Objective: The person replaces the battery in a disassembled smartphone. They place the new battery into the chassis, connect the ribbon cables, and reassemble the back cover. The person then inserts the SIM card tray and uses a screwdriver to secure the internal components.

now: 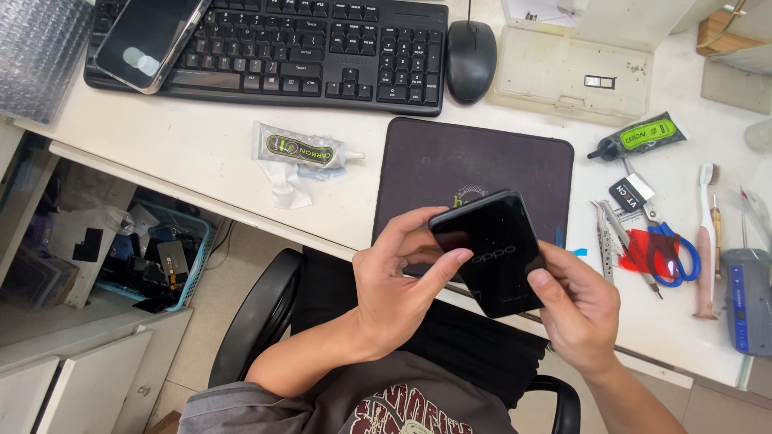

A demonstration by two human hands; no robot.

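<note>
Black phone (492, 251) sits gripped between both hands (482, 293).

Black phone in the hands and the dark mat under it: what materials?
Black phone: back looks like glossy glass or polished plastic; it mirrors light sharply. Dark rectangular mat: matte, likely fabric-topped rubber; no glare, soft rounded corners.

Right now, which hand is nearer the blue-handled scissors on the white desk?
Right. The right hand grips the black phone's lower edge, just left of the blue-handled scissors. The left hand holds the phone's far side, farther away.
</note>
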